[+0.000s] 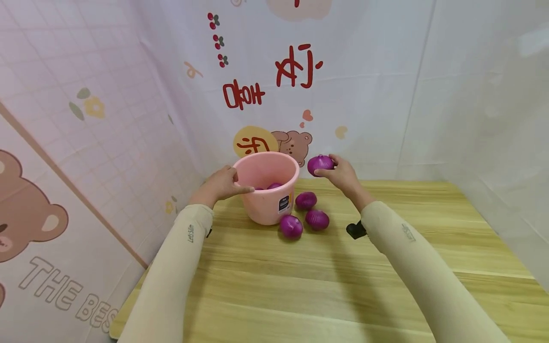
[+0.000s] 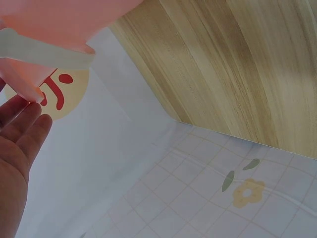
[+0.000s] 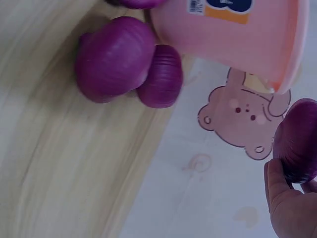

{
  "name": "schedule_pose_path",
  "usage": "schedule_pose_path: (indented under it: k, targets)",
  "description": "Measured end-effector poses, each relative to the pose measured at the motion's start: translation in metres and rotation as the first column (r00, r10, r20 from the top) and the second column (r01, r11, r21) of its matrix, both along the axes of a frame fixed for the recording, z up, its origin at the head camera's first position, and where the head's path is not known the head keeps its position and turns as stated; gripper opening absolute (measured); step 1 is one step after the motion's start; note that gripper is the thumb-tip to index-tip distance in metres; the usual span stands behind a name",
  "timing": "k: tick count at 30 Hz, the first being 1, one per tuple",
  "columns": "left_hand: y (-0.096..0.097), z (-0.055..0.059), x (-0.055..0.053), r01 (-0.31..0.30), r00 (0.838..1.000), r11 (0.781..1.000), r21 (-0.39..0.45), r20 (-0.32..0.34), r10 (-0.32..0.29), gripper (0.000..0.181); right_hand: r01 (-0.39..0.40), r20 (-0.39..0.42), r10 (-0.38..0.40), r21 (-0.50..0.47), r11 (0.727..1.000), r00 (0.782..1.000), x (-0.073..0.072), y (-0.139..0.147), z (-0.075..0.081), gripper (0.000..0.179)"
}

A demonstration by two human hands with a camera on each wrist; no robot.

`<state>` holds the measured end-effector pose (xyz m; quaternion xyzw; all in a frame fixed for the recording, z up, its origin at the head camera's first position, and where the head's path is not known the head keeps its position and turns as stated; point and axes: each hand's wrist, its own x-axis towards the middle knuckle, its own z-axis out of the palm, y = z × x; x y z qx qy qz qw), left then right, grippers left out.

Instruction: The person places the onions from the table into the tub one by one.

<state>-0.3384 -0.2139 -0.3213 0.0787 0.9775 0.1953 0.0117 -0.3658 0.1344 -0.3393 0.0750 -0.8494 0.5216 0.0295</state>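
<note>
My left hand grips the left rim of a pink bucket, its thumb lying along the front edge. The left wrist view shows those fingertips at the rim, near the bucket's pale handle. Up and to the right of the bucket, my right hand holds a purple onion between thumb and fingers, above the table. Purple onions show partly inside the bucket, mostly hidden by its front wall. Three more lie on the table by its right side: a front onion, a right onion and a back onion.
The wood-grain table reaches back to a printed white wall sheet. Another printed sheet stands along the left side. A label is stuck on the bucket's front.
</note>
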Motion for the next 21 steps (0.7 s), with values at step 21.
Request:
schedule_pose_path:
  k: [21]
  targets:
    - [-0.003, 0.001, 0.0, 0.016, 1.0, 1.0, -0.009, 0.009, -0.015, 0.09, -0.056, 0.014, 0.058, -0.113, 0.992, 0.998, 0.007, -0.074, 0.031, 0.067]
